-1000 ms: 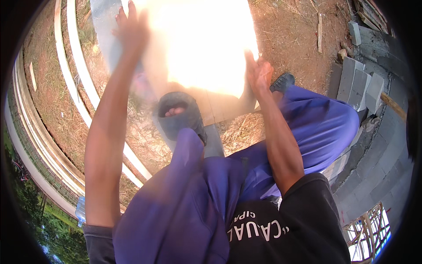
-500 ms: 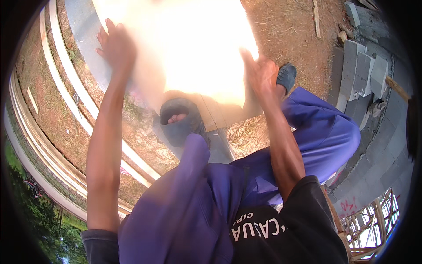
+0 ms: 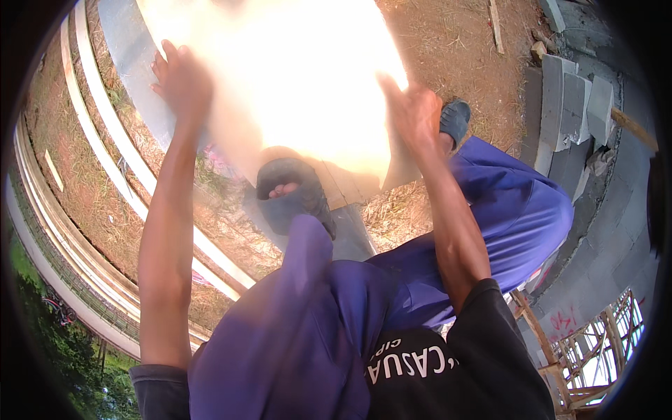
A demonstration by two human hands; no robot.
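Observation:
A large pale board (image 3: 294, 77), washed out by sun glare, is held up in front of me. My left hand (image 3: 183, 80) grips its left edge and my right hand (image 3: 414, 112) grips its right edge. Below the board I see my foot in a grey sandal (image 3: 294, 192) resting on a grey plank (image 3: 350, 234). My other sandalled foot (image 3: 455, 120) shows just right of my right hand. My blue trousers fill the lower middle.
Long grey and white planks (image 3: 105, 133) lie on dry grass at the left. Grey concrete blocks (image 3: 570, 105) are stacked at the right beside a concrete wall. Wooden scaffolding (image 3: 581, 350) stands at the lower right. Reddish bare soil (image 3: 455, 49) lies behind.
Both hands have shifted with the board: the left hand has come down and left along its edge, the right hand has moved slightly up. The view has tilted a little.

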